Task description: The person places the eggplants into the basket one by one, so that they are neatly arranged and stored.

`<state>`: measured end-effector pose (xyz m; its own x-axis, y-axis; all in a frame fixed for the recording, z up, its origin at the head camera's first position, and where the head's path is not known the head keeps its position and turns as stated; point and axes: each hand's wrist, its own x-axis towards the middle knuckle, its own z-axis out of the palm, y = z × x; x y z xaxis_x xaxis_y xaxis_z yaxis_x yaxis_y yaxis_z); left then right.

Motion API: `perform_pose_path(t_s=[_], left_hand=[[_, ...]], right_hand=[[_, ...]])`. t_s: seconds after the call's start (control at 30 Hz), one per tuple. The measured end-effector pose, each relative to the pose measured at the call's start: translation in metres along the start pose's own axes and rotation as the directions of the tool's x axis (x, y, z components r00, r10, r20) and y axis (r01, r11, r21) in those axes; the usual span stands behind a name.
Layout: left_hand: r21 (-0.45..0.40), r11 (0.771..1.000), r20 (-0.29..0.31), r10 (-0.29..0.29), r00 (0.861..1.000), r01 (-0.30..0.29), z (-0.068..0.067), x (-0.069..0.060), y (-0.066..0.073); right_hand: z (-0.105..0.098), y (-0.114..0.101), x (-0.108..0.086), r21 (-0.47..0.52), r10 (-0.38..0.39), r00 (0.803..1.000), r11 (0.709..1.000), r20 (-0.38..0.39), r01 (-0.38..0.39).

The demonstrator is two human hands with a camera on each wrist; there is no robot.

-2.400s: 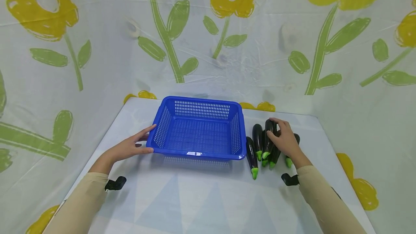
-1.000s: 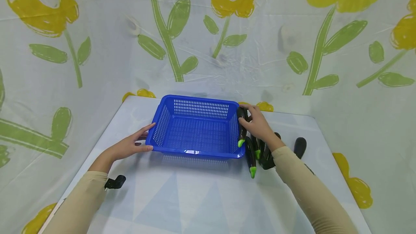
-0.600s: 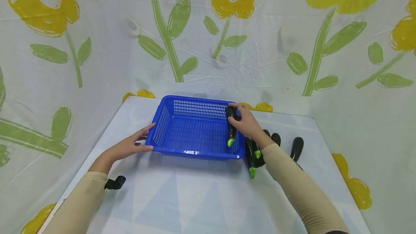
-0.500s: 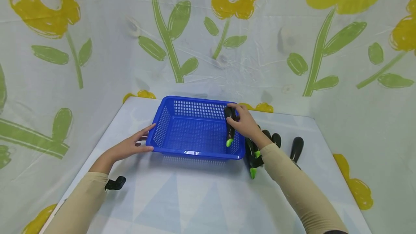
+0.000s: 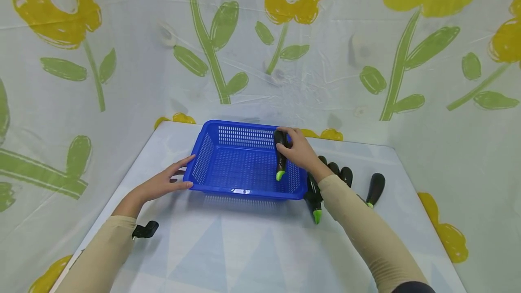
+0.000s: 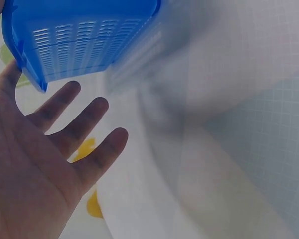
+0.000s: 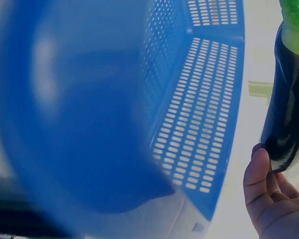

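Note:
My right hand (image 5: pixel 299 148) pinches a dark purple eggplant (image 5: pixel 280 153) near its rounded end, over the right side of a blue perforated basket (image 5: pixel 244 192). The eggplant's green stem end points toward me. In the right wrist view, the thumb and fingers grip the dark end of the eggplant (image 7: pixel 289 104). My left hand (image 5: pixel 163 183) touches the basket's left rim with thumb and index finger, its fingers spread. In the left wrist view, the other fingers (image 6: pixel 84 124) stand straight, apart from the basket (image 6: pixel 79 45). Nothing lies on the basket's visible floor.
Several more eggplants lie right of the basket, partly hidden under my right forearm; one eggplant (image 5: pixel 313 198) lies against the basket's right side. Another eggplant (image 5: pixel 376 188) lies farther right. A flowered cloth wall (image 5: pixel 325 71) rises behind the white table (image 5: pixel 244 248).
My right hand picked an eggplant off the group on the right and carried it left, over the basket's right rim. The left hand and the basket have stayed nearly still.

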<state>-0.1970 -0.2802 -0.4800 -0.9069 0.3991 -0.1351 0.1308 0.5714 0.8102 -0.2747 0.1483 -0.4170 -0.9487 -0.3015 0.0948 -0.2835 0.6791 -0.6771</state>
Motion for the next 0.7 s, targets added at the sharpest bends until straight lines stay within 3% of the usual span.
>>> perform_pose_path(t_s=[0.27,0.7], left_hand=[[0.008,1.0,-0.001,-0.02,1.0,0.02,-0.001,0.001,0.0],[0.02,1.0,0.001,0.011,1.0,-0.011,-0.001,0.002,0.0]], right_hand=[[0.009,-0.01,0.009,-0.016,-0.003,0.999,1.0,0.036,0.004],[0.02,-0.02,0.028,-0.05,-0.001,0.998,0.999,0.066,0.004]])
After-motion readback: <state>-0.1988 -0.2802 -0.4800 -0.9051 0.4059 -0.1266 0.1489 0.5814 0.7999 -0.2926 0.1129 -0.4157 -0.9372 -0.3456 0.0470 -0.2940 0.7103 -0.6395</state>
